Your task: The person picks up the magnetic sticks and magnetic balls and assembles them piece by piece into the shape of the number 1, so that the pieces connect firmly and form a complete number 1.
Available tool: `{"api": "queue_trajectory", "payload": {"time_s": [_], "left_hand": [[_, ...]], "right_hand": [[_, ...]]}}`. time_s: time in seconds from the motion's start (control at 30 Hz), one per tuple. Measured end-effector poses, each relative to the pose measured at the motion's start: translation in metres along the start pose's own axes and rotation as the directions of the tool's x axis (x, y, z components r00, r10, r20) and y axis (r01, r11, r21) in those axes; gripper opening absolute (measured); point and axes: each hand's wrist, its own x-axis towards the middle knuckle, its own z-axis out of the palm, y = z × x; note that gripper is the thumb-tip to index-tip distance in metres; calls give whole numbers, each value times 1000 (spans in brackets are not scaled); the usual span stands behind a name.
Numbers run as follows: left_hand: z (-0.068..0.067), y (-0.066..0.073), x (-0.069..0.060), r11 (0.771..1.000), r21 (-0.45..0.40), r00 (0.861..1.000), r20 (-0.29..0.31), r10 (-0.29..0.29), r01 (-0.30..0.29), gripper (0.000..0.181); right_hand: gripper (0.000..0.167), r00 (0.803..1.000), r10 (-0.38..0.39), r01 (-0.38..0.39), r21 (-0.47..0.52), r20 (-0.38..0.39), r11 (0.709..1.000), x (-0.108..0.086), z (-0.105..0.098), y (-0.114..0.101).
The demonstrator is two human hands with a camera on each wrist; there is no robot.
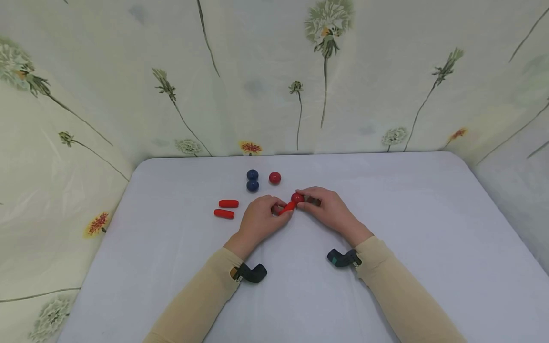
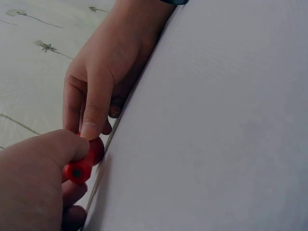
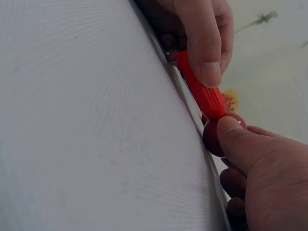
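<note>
The left hand [image 1: 259, 216] pinches a red rod [image 1: 289, 207] against a red ball [image 1: 297, 198] gripped by the right hand [image 1: 328, 208]. Leftward on the tabletop [image 1: 429, 214] lie two more rods [image 1: 228, 204]; farther back, two touching blue balls [image 1: 252, 185] and another red ball [image 1: 275, 178].

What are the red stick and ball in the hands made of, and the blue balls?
The held red stick looks like satiny plastic, with molded ridges. The held red ball is glossy, with a bright highlight: maybe painted metal or hard plastic. The blue balls shine too, perhaps the same stuff, but they're too small to tell.
</note>
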Motion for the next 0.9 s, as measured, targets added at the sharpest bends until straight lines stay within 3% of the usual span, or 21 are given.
{"api": "queue_trajectory", "payload": {"time_s": [0.6, 0.9], "left_hand": [[-3, 4, -1, 1000, 9, 1000, 12, -8, 8, 30], [-6, 5, -2, 999, -15, 998, 57, -34, 35, 43]], "right_hand": [[40, 999, 43, -43, -21, 7, 999, 0, 0, -1], [39, 999, 38, -38, -18, 0, 999, 1, 1, 2]]}}
